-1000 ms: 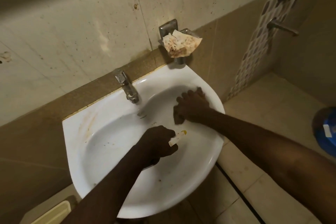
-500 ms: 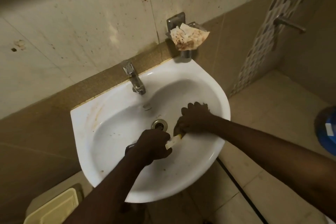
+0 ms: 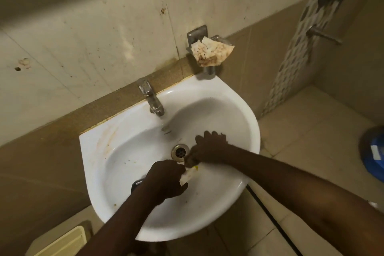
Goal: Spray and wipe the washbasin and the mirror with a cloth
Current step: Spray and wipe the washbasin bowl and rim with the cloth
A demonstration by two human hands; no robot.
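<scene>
The white washbasin point(image 3: 116, 164) hangs on the wall, with brown stains on its left rim and specks in the bowl. My right hand point(image 3: 209, 147) is down in the bowl just right of the drain point(image 3: 180, 151), fingers bent over a dark cloth point(image 3: 190, 163) that shows only at the thumb side. My left hand point(image 3: 164, 181) is curled round a small object whose pale, yellow-tipped end point(image 3: 188, 176) sticks out toward the right hand; what it is cannot be told. The mirror is out of view.
A chrome tap point(image 3: 151, 100) stands at the basin's back edge. A wall-mounted metal holder with a stained rag point(image 3: 212, 52) hangs above the back right rim. A blue container point(image 3: 374, 151) sits on the floor at right, a cream bin point(image 3: 62, 243) at lower left.
My right hand has slid with the cloth from the bowl's right wall down to the drain, which now shows. My left hand stays close beside it.
</scene>
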